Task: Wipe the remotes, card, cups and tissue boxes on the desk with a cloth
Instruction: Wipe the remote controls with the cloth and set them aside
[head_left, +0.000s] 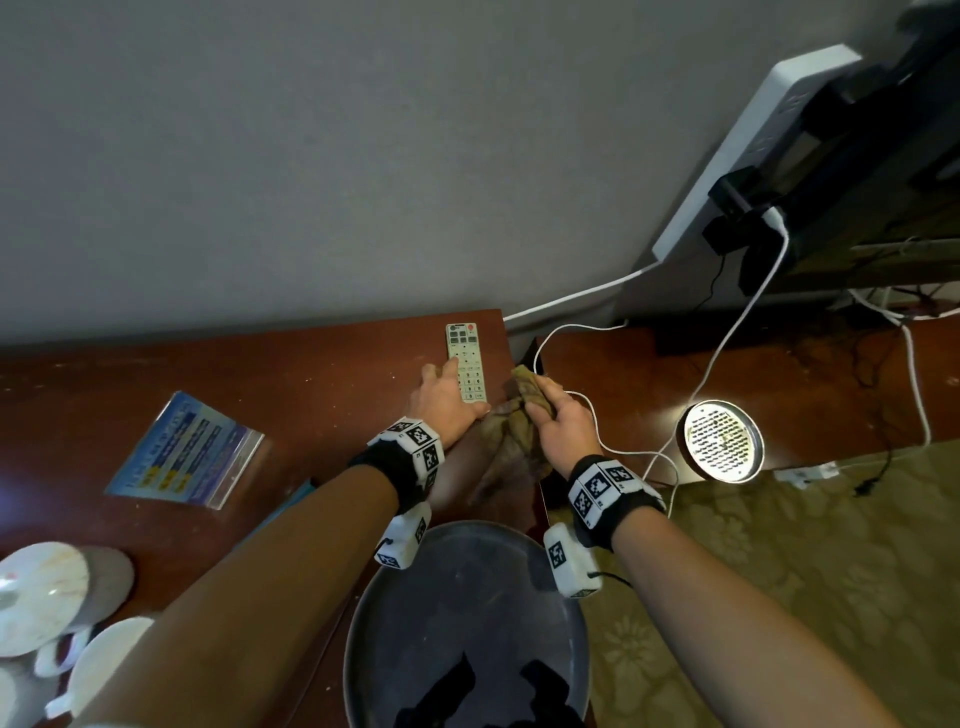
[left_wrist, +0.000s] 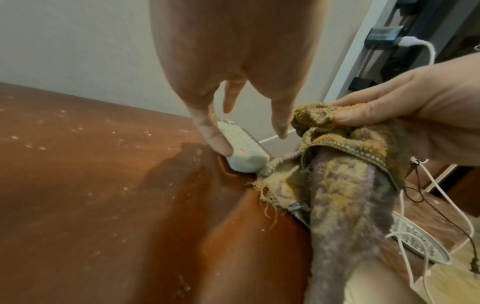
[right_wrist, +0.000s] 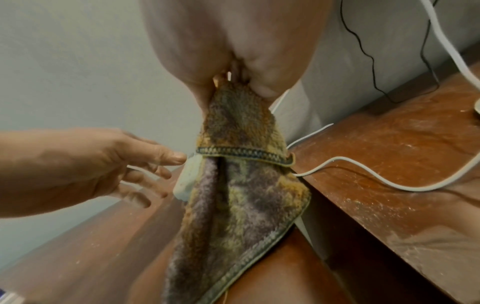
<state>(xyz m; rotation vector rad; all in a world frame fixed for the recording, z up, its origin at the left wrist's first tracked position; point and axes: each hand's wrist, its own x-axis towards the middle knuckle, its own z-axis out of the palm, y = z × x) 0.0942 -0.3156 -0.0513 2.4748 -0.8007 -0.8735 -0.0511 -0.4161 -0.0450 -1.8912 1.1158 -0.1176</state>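
Observation:
A pale remote (head_left: 466, 364) lies lengthwise near the far right corner of the brown desk (head_left: 311, 379). My left hand (head_left: 449, 395) reaches over it with straight fingers; one fingertip (left_wrist: 218, 144) touches the remote's (left_wrist: 244, 152) left side, and the thumb hovers on the other side. My right hand (head_left: 558, 415) grips a bunched yellow-brown cloth (head_left: 511, 441) just right of the remote, and the cloth (right_wrist: 244, 185) hangs down to the desk edge, hiding most of the remote (right_wrist: 188, 176) in the right wrist view. A blue card in a clear stand (head_left: 184, 452) lies at left. White cups (head_left: 52, 587) sit at the near left.
A round grey tray (head_left: 395, 597) with something dark in it sits below my wrists. Right of the desk is a lower wooden surface (head_left: 649, 374) with a lit round lamp (head_left: 719, 439) and white cables (head_left: 613, 441). A wall stands behind; patterned carpet (head_left: 727, 571) lies at right.

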